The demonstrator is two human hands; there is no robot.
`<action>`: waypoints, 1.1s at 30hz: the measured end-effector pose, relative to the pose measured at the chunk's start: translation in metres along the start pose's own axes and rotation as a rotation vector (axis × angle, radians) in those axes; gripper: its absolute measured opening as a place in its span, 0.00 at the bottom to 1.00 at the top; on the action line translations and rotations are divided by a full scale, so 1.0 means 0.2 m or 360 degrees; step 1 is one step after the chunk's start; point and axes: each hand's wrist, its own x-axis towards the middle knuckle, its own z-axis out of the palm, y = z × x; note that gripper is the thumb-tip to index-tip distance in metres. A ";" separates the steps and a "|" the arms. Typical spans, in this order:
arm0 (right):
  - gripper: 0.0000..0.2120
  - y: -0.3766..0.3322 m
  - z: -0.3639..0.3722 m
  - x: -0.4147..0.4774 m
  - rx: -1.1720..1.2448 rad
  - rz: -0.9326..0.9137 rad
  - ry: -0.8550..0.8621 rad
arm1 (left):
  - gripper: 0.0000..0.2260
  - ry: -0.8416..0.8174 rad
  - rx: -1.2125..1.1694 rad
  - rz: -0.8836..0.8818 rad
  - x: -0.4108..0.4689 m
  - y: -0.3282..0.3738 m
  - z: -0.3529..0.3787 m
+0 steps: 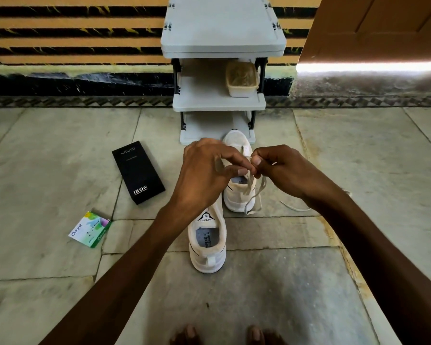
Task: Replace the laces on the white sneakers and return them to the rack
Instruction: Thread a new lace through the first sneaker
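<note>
Two white sneakers stand on the stone floor, heels toward me. The near sneaker (207,242) sits in the middle, its front hidden under my left hand. The far sneaker (237,195) stands just in front of the grey shoe rack (222,103). Above the far sneaker, my left hand (204,170) and my right hand (281,168) meet and both pinch its cream lace (255,192). Loops and loose ends of the lace hang down over the shoe's right side and trail across the floor to the right.
A black phone box (138,172) lies on the floor to the left, with a small green and white packet (90,229) nearer me. A beige container (241,79) stands on the rack's middle shelf. My bare toes (224,334) show at the bottom edge.
</note>
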 end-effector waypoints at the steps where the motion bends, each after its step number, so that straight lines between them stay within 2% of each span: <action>1: 0.17 0.00 -0.01 0.00 0.0015 -0.0012 -0.0033 | 0.06 0.0008 0.0019 0.0016 0.00 0.00 0.00; 5: 0.17 0.00 -0.03 0.00 -0.0051 -0.0077 -0.0063 | 0.08 -0.0158 -0.0289 -0.0034 0.01 -0.02 -0.01; 9: 0.16 -0.01 -0.02 0.00 -0.0066 -0.0072 0.0010 | 0.07 -0.0101 -0.0337 -0.0056 0.01 -0.03 0.01; 13: 0.15 -0.02 -0.01 0.00 -0.0089 -0.0051 -0.0057 | 0.10 -0.0086 -0.0220 -0.0075 0.01 -0.05 0.02; 16: 0.16 -0.01 0.00 0.00 -0.0099 0.0009 -0.0014 | 0.12 -0.0007 0.0011 -0.0145 0.03 -0.11 0.05; 28: 0.18 -0.03 -0.04 -0.05 0.0101 0.0213 0.0021 | 0.11 0.0169 0.0407 -0.0385 0.05 -0.63 0.07; 33: 0.17 -0.05 -0.04 -0.07 0.0048 0.0268 -0.0003 | 0.11 0.0185 0.0503 -0.0520 0.04 -0.75 0.03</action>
